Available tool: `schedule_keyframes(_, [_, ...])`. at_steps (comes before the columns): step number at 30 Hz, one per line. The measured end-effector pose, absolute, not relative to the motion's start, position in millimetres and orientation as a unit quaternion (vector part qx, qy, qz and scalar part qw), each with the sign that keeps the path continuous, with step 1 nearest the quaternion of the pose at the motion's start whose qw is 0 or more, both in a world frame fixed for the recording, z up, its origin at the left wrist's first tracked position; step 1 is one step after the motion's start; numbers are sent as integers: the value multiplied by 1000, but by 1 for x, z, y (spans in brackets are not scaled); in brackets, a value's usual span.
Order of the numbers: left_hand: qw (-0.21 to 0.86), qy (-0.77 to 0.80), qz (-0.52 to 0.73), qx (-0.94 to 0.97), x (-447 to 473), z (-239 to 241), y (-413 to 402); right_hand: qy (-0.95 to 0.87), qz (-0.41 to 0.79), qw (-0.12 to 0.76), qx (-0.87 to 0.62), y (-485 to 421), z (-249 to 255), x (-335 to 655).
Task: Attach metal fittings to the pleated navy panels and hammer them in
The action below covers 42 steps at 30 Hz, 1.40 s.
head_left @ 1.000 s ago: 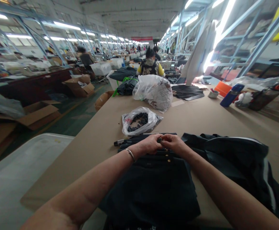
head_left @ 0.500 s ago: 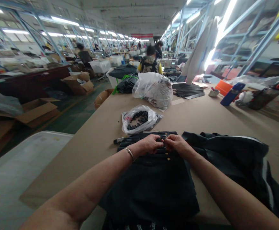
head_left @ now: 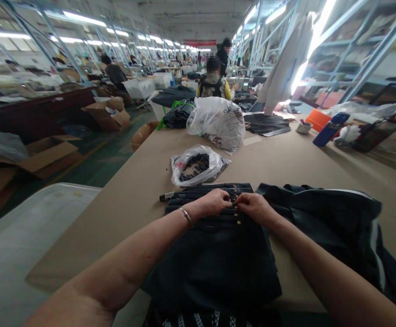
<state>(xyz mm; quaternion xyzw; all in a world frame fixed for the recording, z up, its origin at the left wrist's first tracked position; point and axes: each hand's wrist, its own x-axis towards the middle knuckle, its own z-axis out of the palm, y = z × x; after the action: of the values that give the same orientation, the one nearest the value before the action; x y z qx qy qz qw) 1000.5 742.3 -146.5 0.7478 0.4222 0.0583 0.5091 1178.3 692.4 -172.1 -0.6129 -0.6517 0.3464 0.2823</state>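
Head view: both hands, left hand (head_left: 214, 203) and right hand (head_left: 254, 206), pinch closed on the stacked dark garments (head_left: 214, 254).

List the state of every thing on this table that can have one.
Left hand: pinching the top of the dark garment stack, which lies flat and folded.
Right hand: pinching beside it.
Small plastic bag: open, dark pieces inside.
Large plastic bag: full.
Dark garment pile: crumpled.
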Motion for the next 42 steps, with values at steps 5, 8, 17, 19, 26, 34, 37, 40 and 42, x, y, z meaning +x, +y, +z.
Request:
schedule_keyframes(5, [480, 415, -26, 773, 1001, -140, 741, -661, 366, 208, -621, 686, -174, 1185])
schedule_keyframes(8, [457, 411, -58, 787, 1002, -136, 739, -673, 341, 188, -629, 685, -180, 1186])
schedule_keyframes(17, [422, 414, -82, 802, 1005, -134, 738, -722, 274, 133, -621, 686, -183, 1183])
schedule_keyframes(19, [418, 414, -83, 804, 1005, -133, 738, -726, 275, 124, -617, 687, -181, 1184])
schedule_keyframes(26, [400, 420, -80, 811, 1004, -134, 736, -735, 300, 104, -600, 688, -180, 1185])
schedule_keyframes(34, [312, 410, -56, 855, 1006, -145, 738, -748, 194, 57, -632, 681, -169, 1170])
schedule_keyframes(37, [282, 409, -54, 866, 1003, -148, 739, -745, 203, 49, -634, 681, -169, 1169])
schedule_keyframes(40, [264, 411, -48, 871, 997, -149, 739, -746, 207, 55, -631, 684, -169, 1172])
schedule_keyframes(42, [266, 413, -36, 870, 993, -149, 739, -739, 218, 100, -629, 688, -169, 1175])
